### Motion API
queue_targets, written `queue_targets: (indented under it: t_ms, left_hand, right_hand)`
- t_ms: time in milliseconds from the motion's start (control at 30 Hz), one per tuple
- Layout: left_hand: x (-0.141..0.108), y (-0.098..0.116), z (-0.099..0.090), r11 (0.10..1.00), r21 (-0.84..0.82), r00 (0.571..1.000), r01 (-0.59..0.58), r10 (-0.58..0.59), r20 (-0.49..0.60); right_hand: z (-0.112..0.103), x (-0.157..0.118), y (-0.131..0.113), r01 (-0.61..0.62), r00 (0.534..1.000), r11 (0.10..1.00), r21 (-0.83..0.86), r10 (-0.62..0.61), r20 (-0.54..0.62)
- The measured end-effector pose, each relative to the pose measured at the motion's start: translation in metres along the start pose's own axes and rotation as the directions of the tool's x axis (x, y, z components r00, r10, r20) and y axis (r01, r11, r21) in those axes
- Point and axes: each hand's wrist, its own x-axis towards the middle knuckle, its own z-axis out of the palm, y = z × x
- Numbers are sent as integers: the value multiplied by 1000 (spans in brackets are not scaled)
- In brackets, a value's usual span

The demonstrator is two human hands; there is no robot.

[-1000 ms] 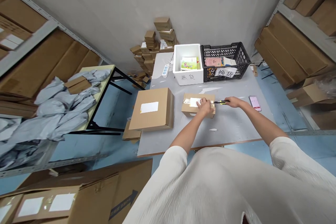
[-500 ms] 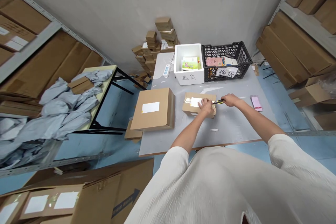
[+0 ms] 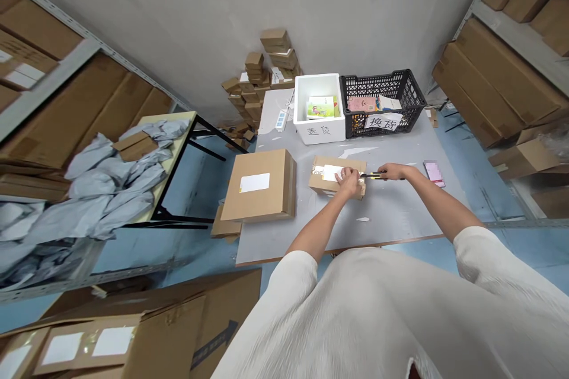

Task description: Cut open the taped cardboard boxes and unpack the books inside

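Observation:
A small cardboard box [image 3: 317,182] with a white label lies on the grey table [image 3: 267,243]. My left hand [image 3: 349,181] grips its right part from above, fingers bent over the top beside the label. In my right hand [image 3: 393,171] is a black and yellow box cutter [image 3: 376,175], fingers wrapped round its handle. Its tip is at the box's right end, close to my left fingers; whether the blade touches the cardboard I cannot tell. Left of these is a larger closed carton [image 3: 254,204] with a white label.
Behind the small box stand a white foam box [image 3: 320,130] and a black plastic crate [image 3: 411,98], both with books inside. A phone [image 3: 434,173] lies to the right, a power strip [image 3: 281,120] back left. Grey parcels [image 3: 98,183] cover the left side table.
My right hand has shifted slightly right and turned, and more of the box cutter now shows. The left hand and the small box have stayed in place.

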Motion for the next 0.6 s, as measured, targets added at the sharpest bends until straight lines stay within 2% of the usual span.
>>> queue_targets:
  t_ms: [233, 400, 533, 600]
  left_hand:
    - [-2, 2, -2, 1000, 6, 1000, -9, 9, 1]
    - [-2, 1, -3, 999, -1, 999, -39, 39, -3]
    - [-2, 0, -2, 999, -10, 999, -44, 44, 7]
    - [-3, -1, -2, 998, -18, 998, -55, 55, 2]
  right_hand:
    - [18, -7, 11, 3, 1000, 981, 193, -7, 23]
    - [24, -6, 9, 14, 998, 982, 187, -1, -67]
    - [25, -9, 12, 16, 1000, 978, 207, -12, -23]
    - [27, -12, 14, 20, 999, 976, 216, -12, -36]
